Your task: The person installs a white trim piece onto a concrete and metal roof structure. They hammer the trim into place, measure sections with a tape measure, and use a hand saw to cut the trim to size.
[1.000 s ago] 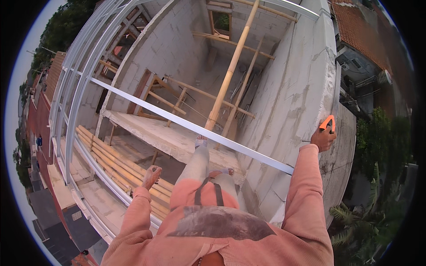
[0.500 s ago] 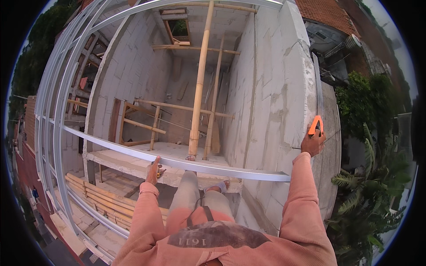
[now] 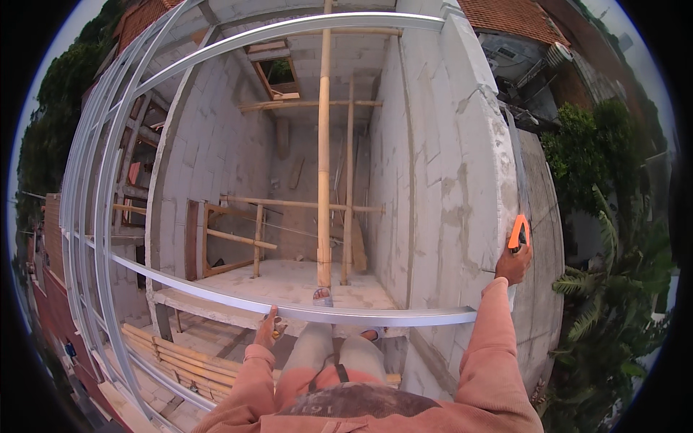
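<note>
My left hand is at the near silver metal beam, index finger raised against it, the other fingers curled around a small yellow-and-dark object that I cannot make out. My right hand grips an orange-and-black handled tool at the top edge of the right block wall, beyond the beam's right end. My sandaled feet are by the concrete ledge below the beam.
A deep block-walled room lies ahead, crossed by bamboo poles. Metal framing runs along the left, with stacked bamboo below. A far beam spans the top. Trees and tiled roofs are outside.
My left hand has risen from above the bamboo stack to the metal beam. My right hand stays on the orange tool by the wall. The view has swung round to face straight into the room.
</note>
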`<state>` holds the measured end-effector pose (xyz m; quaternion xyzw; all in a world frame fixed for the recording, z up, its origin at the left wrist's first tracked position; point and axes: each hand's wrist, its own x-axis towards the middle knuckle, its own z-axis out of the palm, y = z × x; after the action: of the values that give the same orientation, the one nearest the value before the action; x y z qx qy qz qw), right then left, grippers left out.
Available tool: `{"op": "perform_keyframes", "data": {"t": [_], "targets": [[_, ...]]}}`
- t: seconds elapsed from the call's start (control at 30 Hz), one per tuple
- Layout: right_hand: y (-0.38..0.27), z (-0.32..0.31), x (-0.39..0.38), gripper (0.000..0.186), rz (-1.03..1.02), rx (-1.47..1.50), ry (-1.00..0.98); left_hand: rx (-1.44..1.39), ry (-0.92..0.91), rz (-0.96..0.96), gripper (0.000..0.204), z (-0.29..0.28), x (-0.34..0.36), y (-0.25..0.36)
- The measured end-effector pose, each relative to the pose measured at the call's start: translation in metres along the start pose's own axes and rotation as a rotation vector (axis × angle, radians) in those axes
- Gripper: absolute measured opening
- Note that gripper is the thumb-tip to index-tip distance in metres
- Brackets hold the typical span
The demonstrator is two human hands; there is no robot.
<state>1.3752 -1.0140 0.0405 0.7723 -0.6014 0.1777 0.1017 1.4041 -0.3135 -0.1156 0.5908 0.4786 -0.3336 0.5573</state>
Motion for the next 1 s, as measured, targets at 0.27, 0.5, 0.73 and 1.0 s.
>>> {"op": "perform_keyframes", "data": {"t": [0.27,0.5,0.73,1.0], "targets": [[-0.005,-0.01,-0.002,0.036,-0.125,0.063,0.036,-0.064,0.02,-0.04,0.054,0.021,0.01,0.004],[-0.003,-0.007,0.001,0.035,-0.104,0.042,0.028,-0.056,0.002,-0.073,0.046,0.017,0.008,0.006],[0.002,-0.005,0.0,0.037,-0.153,0.07,0.088,-0.183,-0.109,-0.271,0.045,0.007,0.015,0.014],[0.005,0.002,0.0,0.036,-0.16,0.065,0.078,-0.156,-0.068,-0.238,0.045,0.005,0.02,0.008]]}}
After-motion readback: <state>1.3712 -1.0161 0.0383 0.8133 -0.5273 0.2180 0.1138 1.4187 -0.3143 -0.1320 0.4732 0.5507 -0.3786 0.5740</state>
